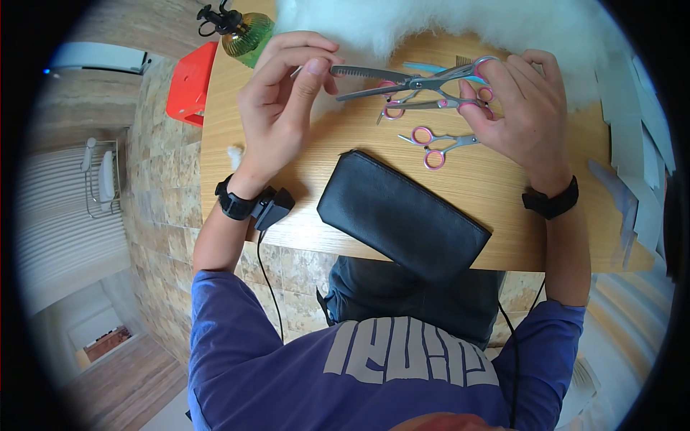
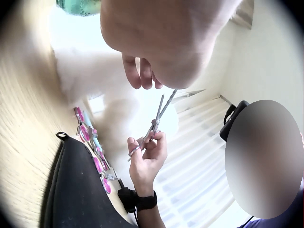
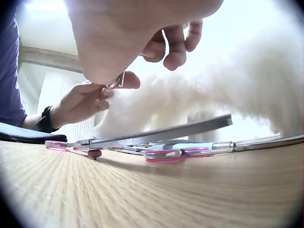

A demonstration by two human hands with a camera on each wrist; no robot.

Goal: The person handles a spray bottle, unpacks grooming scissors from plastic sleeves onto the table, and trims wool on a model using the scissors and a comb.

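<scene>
A pair of thinning scissors (image 1: pixel 377 74) is held spread above the table, its toothed blade toward the left. My right hand (image 1: pixel 525 111) grips its pink-lined finger rings, with thumb and fingers at the handles. At the other end, my left hand (image 1: pixel 277 108) pinches the toothed blade near its tip, which the thumb and fingers partly hide. Beneath them on the table lie other scissors with pink rings (image 1: pixel 433 159) and a turquoise-handled comb (image 3: pixel 185 146). A black zip pouch (image 1: pixel 402 215) rests nearer my body, between the forearms.
White fluffy fur (image 1: pixel 445 21) spreads along the far side of the wooden table (image 1: pixel 287 215). At the far left stands an amber-green spray bottle (image 1: pixel 248 43), with a red stool (image 1: pixel 190 86) beyond the table's left edge. A small white tuft (image 1: pixel 235 154) lies near my left wrist.
</scene>
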